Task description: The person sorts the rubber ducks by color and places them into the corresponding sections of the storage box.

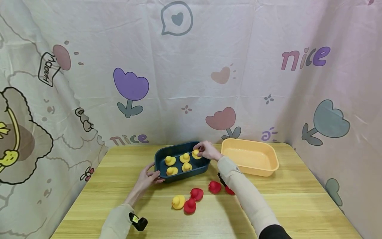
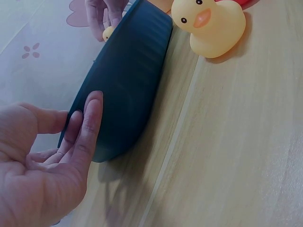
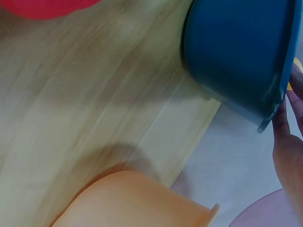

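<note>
My left hand (image 1: 147,177) grips the left end of a dark blue rectangular tub (image 1: 188,174), pinching its rim; in the left wrist view its fingers (image 2: 90,125) lie against the outer wall. At the tub's right end, my right hand (image 1: 209,151) reaches over the rim and holds a yellow rubber duck (image 1: 196,154) inside. Several more yellow ducks (image 1: 170,161) sit in the tub. Most of the held duck is hidden in the right wrist view, where the tub wall (image 3: 236,52) blocks it.
An empty-looking pale orange tub (image 1: 253,170) stands at the back right, beside my right forearm. In front of the blue tub are one yellow duck (image 1: 178,202) and several red ducks (image 1: 190,206), one partly behind my sleeve. A printed curtain (image 1: 179,66) hangs behind the wooden table (image 1: 98,199).
</note>
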Available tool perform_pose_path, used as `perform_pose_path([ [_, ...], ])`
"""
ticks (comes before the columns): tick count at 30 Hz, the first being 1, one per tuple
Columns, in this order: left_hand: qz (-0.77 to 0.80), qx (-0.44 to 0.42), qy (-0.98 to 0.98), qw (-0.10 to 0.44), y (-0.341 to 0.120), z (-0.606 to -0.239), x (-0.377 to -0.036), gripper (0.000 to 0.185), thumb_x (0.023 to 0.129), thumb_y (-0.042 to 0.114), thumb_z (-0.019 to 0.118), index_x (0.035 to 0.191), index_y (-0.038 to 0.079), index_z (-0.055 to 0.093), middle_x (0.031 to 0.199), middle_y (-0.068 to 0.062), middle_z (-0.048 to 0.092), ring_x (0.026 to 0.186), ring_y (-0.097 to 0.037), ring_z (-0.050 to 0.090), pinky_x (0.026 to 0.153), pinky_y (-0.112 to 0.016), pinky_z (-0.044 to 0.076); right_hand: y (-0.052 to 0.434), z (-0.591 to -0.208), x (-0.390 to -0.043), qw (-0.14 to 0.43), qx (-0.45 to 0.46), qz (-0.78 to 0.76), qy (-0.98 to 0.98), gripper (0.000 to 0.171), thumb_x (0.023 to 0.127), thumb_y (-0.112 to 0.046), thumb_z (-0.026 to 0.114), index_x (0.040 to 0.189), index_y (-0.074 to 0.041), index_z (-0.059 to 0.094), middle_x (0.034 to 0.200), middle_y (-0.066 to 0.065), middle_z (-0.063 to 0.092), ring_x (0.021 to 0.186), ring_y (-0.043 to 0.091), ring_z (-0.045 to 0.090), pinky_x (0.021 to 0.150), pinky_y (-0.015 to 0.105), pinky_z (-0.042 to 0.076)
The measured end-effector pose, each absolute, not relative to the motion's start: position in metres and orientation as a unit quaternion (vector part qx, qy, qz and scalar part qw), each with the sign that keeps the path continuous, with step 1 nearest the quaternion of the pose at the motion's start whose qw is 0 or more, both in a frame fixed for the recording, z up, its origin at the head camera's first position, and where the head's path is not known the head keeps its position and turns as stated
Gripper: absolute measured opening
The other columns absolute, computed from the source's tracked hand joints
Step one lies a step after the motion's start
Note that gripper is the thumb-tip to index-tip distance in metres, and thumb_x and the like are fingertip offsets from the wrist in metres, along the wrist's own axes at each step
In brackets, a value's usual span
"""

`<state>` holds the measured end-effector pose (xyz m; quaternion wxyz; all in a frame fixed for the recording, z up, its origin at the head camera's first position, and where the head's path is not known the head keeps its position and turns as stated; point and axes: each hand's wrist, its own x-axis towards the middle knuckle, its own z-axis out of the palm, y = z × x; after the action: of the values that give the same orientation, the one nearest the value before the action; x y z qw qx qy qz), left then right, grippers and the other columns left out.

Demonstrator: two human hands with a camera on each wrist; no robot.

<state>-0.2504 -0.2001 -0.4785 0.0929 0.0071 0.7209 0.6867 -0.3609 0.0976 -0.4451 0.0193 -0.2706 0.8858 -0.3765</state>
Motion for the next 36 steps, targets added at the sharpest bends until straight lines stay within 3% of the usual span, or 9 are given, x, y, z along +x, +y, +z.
perform_pose_path([
  [11, 0.687, 0.006, 0.721, 0.086, -0.198, -0.48, -0.25, 0.058, 0.091, 0.007, 0.047, 0.14, 0.006, 0.017, 0.09, -0.024, 0.06, 0.078, -0.028, 0.067, 0.075, -0.035, 0.056, 0.093, -0.451, -0.369, 0.022, -0.264, -0.357, 0.896, 0.03, 0.074, 0.001, 0.068, 0.103, -0.002, 0.065, 0.091, 0.009, 0.064, 0.072, 0.015, 0.054, 0.065, 0.021, 0.051],
  [17, 0.687, 0.003, 0.722, 0.086, -0.197, -0.48, -0.249, 0.058, 0.091, 0.006, 0.047, 0.14, 0.005, 0.017, 0.083, -0.016, 0.061, 0.077, -0.028, 0.067, 0.075, -0.035, 0.056, 0.094, -0.453, -0.369, 0.013, -0.27, -0.36, 0.893, 0.032, 0.074, 0.005, 0.065, 0.105, 0.001, 0.064, 0.09, 0.018, 0.062, 0.071, 0.02, 0.053, 0.061, 0.021, 0.047],
  [22, 0.689, 0.004, 0.72, 0.087, -0.196, -0.479, -0.25, 0.058, 0.091, 0.007, 0.047, 0.141, 0.006, 0.016, 0.085, -0.018, 0.061, 0.078, -0.03, 0.067, 0.076, -0.037, 0.056, 0.098, -0.448, -0.361, -0.021, -0.289, -0.384, 0.877, 0.032, 0.074, 0.007, 0.064, 0.105, 0.0, 0.063, 0.088, 0.023, 0.057, 0.066, 0.02, 0.049, 0.059, 0.02, 0.044],
  [29, 0.686, 0.009, 0.723, 0.084, -0.198, -0.478, -0.252, 0.058, 0.091, 0.007, 0.046, 0.141, 0.006, 0.016, 0.088, -0.021, 0.06, 0.078, -0.029, 0.067, 0.077, -0.038, 0.056, 0.107, -0.441, -0.337, -0.06, -0.346, -0.382, 0.855, 0.028, 0.074, 0.002, 0.067, 0.101, -0.004, 0.065, 0.085, 0.011, 0.06, 0.068, 0.01, 0.053, 0.063, 0.021, 0.051],
  [36, 0.691, 0.008, 0.717, 0.089, -0.201, -0.48, -0.252, 0.057, 0.092, 0.007, 0.046, 0.141, 0.006, 0.016, 0.092, -0.026, 0.059, 0.075, -0.025, 0.067, 0.076, -0.037, 0.056, 0.112, -0.442, -0.302, -0.006, -0.392, -0.392, 0.832, 0.027, 0.077, -0.004, 0.067, 0.103, -0.008, 0.064, 0.093, 0.003, 0.06, 0.073, 0.011, 0.055, 0.068, 0.024, 0.054],
])
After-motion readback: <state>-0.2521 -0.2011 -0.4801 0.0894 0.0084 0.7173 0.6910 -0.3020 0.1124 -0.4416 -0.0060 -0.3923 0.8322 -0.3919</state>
